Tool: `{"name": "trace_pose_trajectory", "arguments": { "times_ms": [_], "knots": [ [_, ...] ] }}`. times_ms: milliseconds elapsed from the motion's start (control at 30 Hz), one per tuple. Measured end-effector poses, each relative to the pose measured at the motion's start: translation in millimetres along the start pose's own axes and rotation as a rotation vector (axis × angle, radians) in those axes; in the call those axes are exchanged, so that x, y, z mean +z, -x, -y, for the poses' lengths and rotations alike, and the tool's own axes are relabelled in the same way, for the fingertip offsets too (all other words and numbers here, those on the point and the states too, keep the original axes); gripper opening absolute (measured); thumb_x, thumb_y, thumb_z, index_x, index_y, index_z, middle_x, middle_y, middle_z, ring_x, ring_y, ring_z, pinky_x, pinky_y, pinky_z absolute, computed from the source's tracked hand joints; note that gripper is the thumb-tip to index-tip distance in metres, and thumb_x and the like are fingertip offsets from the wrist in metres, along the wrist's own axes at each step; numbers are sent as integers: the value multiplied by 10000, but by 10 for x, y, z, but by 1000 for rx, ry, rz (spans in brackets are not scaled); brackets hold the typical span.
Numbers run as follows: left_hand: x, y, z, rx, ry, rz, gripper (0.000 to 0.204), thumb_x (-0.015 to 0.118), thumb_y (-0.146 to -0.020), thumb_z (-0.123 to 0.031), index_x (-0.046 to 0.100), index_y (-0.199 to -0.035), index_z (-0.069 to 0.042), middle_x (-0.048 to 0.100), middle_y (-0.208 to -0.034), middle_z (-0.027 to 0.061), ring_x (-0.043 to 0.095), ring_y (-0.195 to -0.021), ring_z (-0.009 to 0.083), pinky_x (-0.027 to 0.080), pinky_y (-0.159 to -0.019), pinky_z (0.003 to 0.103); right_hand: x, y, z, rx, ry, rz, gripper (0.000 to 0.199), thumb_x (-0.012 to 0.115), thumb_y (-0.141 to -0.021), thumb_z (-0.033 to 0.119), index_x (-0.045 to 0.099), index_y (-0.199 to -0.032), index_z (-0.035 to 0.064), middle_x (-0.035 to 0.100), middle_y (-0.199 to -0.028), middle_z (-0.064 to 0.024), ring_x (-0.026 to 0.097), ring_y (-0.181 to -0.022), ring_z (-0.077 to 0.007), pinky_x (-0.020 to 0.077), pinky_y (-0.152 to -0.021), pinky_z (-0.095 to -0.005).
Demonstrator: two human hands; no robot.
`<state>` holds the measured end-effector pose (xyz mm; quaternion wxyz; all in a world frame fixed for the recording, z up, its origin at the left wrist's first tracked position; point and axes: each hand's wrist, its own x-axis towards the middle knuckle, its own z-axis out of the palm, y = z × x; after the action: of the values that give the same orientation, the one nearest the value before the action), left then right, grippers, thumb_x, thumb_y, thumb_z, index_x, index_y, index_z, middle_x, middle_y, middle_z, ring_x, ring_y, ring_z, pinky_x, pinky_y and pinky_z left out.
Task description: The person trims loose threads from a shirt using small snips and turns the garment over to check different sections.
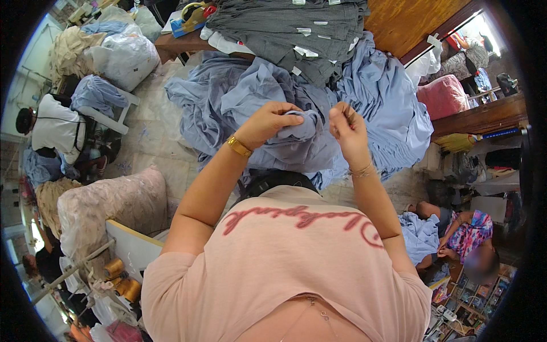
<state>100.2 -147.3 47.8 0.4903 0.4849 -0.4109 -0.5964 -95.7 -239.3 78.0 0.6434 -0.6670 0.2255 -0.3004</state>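
Note:
A light blue cloth garment (302,137) lies bunched over my lap, part of a larger blue heap in front of me. My left hand (272,121) grips a fold of it, thumb on top and fingers tucked beneath. To the right, my right hand (347,125) is raised a little apart from that fold, its fingers curled into a pinch. A small spot of red shows at those fingers, but what they hold is too small to make out. Blue fabric (228,94) spreads ahead and to the left, and another blue pile (390,114) drapes down on the right.
Dark grey garments with white tags (285,28) are stacked ahead, beside a blue tape dispenser (191,20). Large wrapped bundles (117,199) stand to the left, near thread cones (122,279). One person (57,128) sits at far left, another (464,233) at lower right with blue cloth.

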Motion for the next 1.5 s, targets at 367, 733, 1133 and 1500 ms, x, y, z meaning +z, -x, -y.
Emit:
{"name": "trace_pose_trajectory", "arguments": {
  "times_ms": [367, 733, 1133, 1500],
  "knots": [
    [-170, -11, -223, 773, -942, -593, 136, 682, -662, -137, 663, -795, -112, 563, -814, 65, 534, -674, 150, 391, -542, 265, 226, -57, 227, -56, 756, -115, 232, 634, -744, 120, 592, -963, 55, 585, -692, -85, 546, -550, -205, 442, -548, -283],
    [-93, 136, -232, 243, 695, -212, 241, 425, -919, -229, 538, -1056, -68, 591, -969, 16, 556, -891, 127, 440, -791, 265, 612, -54, 61, -657, 682, -113, 189, 620, -796, 153, 600, -960, 62, 581, -841, -61, 513, -574, -144, 397, -481, -262],
    [-384, 259, 90, 250, 517, 33, 226, 543, -823, -145, 588, -968, 22, 600, -924, 48, 551, -798, 111, 436, -719, 224, 546, -222, 251, 311, 27, -54, 186, 672, -789, 205, 517, -798, 103, 360, -579, 88, 282, -416, -11, 230, -379, -184],
    [-291, 300, -103, 167, -72, -226, 139, 651, -753, -114, 657, -808, 14, 622, -765, 15, 533, -712, 67, 407, -653, 201, 468, -62, 176, 138, 306, -117, 219, 685, -776, 207, 521, -749, 65, 392, -602, 87, 317, -540, -20, 258, -477, -191]
  ]
}}
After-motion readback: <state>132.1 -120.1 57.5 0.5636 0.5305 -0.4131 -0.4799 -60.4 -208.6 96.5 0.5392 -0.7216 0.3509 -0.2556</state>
